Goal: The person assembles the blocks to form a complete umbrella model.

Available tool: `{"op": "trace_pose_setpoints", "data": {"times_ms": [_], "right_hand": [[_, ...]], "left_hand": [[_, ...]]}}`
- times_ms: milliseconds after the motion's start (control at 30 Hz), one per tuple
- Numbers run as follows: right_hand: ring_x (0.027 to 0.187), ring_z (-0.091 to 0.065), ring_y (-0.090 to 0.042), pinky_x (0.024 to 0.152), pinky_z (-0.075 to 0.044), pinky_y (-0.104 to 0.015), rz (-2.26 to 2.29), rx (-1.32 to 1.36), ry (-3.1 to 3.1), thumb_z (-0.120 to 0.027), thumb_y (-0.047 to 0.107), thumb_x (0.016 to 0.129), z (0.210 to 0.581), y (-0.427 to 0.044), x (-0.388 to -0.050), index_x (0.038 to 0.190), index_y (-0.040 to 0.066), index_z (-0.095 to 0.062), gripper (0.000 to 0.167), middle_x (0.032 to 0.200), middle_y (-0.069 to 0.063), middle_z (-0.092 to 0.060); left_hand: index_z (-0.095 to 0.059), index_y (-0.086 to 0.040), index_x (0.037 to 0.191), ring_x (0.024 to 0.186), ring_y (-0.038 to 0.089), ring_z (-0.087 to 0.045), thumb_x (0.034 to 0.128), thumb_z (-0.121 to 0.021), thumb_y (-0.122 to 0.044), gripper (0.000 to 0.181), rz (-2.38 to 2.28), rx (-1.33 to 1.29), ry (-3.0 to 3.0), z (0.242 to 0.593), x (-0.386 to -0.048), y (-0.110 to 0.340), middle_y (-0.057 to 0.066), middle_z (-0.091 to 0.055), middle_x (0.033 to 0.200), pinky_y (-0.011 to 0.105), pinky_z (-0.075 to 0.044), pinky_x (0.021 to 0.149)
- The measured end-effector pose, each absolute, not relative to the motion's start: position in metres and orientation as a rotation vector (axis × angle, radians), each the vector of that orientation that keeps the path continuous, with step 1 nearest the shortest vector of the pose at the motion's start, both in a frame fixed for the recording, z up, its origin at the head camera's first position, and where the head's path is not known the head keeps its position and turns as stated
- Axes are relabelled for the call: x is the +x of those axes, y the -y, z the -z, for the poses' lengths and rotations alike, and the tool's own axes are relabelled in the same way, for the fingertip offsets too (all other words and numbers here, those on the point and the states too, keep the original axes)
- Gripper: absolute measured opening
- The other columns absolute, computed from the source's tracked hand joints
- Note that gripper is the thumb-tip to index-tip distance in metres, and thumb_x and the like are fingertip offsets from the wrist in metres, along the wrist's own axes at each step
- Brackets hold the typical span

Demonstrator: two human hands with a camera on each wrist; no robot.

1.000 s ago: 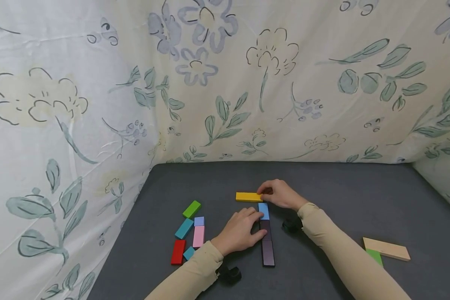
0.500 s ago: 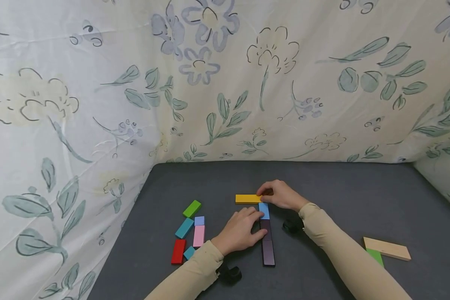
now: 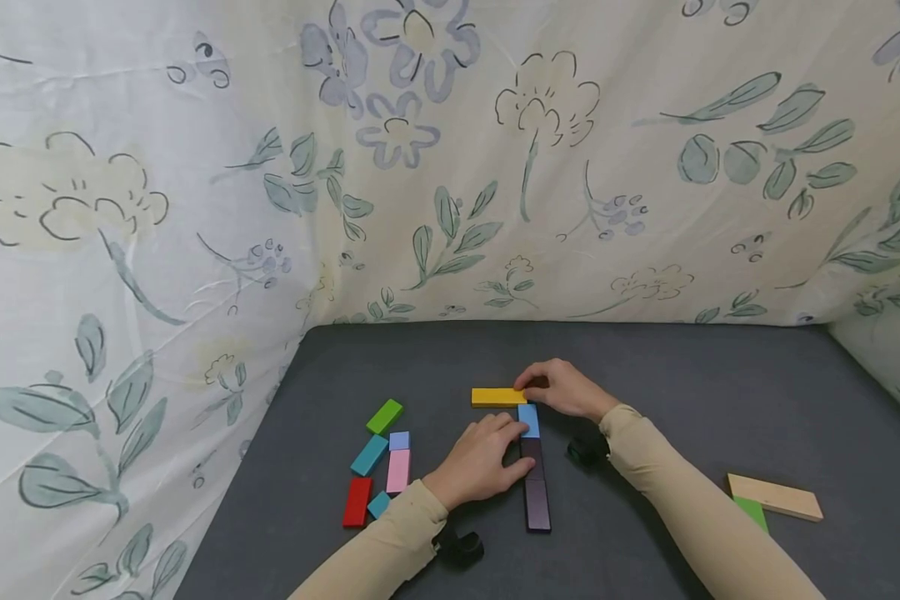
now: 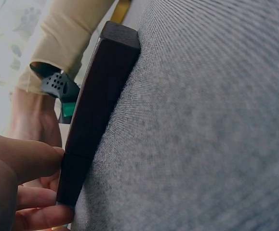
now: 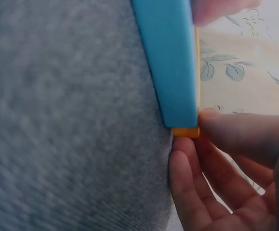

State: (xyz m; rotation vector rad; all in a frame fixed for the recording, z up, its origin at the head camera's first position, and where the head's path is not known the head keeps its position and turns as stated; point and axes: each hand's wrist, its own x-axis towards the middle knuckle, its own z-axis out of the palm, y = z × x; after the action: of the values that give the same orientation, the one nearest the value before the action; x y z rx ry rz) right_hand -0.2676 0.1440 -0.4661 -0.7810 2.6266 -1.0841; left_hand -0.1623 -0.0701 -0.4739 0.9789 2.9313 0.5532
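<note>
A yellow block [image 3: 497,397] lies crosswise at the far end of a row of blocks. My right hand [image 3: 565,390] pinches its right end; in the right wrist view, the thumb and fingertips meet the orange-yellow end beyond the blue block [image 5: 170,72]. That blue block leads the row, followed by a dark purple block [image 3: 531,454] and a lighter-looking purple block [image 3: 537,507]. My left hand [image 3: 474,463] rests beside the row, its fingertips touching the blue block and its thumb the dark one. In the left wrist view, the thumb lies near the joint between dark pieces [image 4: 98,91].
Left of the row lie green [image 3: 384,416], teal [image 3: 369,455], red [image 3: 357,502], pink [image 3: 398,472] and small lavender [image 3: 399,441] blocks. A wooden plank-like block [image 3: 776,497] overlaps a green one [image 3: 752,512] at right. Floral cloth [image 3: 450,167] bounds the dark tabletop [image 3: 682,392].
The yellow block came slightly nearer, towards the blue block's far end, with the right hand on it. Over the last half second it stays almost still. The left hand holds its place.
</note>
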Motion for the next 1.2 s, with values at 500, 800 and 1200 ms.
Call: {"op": "trace_pose_setpoints", "data": {"times_ms": [500,800,1200], "right_hand": [[0.099,-0.069,-0.018,0.094,-0.058,-0.043,1.098,-0.774,-2.622,-0.07,0.009,0.099,0.4662,-0.142,-0.2639,0.114,0.009,-0.077,0.017,0.112,-0.006,-0.074],[0.096,-0.068,-0.016,0.091,-0.058,-0.039,1.093,-0.768,-2.648,-0.071,0.008,0.098,0.4678,-0.1392,-0.2641,0.114,0.009,-0.077,0.017,0.112,-0.007,-0.074],[0.097,-0.069,-0.018,0.089,-0.058,-0.041,1.1,-0.787,-2.706,-0.071,0.009,0.098,0.4685,-0.1403,-0.2623,0.114,0.01,-0.076,0.016,0.112,-0.007,-0.073]], "left_hand": [[-0.064,-0.015,0.141,0.109,0.016,-0.057,0.1001,-0.068,-0.043,0.05,-0.555,0.976,-2.933,0.4733,-0.16,0.0697,0.001,-0.065,0.126,0.032,-0.05,0.092],[-0.064,-0.014,0.141,0.11,0.016,-0.057,0.1002,-0.068,-0.043,0.05,-0.563,0.991,-2.931,0.4741,-0.1619,0.0711,0.001,-0.065,0.127,0.032,-0.05,0.092],[-0.064,-0.014,0.142,0.112,0.017,-0.058,0.1001,-0.068,-0.043,0.05,-0.562,1.004,-2.939,0.4753,-0.1638,0.072,0.002,-0.065,0.129,0.033,-0.051,0.094]]}}
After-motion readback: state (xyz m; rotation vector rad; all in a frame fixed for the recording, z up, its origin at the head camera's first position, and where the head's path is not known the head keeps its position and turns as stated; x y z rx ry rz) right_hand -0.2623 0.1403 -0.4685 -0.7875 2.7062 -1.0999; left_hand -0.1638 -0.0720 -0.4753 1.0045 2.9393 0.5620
